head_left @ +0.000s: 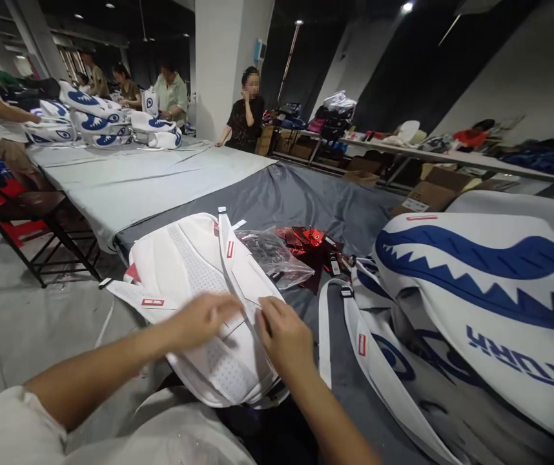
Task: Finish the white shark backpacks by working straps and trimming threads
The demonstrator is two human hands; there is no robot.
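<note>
At near tabletop (325,206) edge, white backpack (194,258) straps-up, likely for access; left hand (206,320), right hand (287,336) by strap (233,270), pinching unclear.

A long, broad counter (349,197) carries the things, its near part draped in wrinkled dark grey cloth (301,194) and its far part in smooth pale grey-green sheeting (161,177). At the near edge lies a white backpack with a perforated back panel (194,258), just beside crumpled clear plastic (267,252) and shiny red pieces (301,239); white-and-blue backpacks with a jagged-tooth print (475,271) lie heaped at right, and more white-and-blue bags (100,123) are piled at the far end.
</note>
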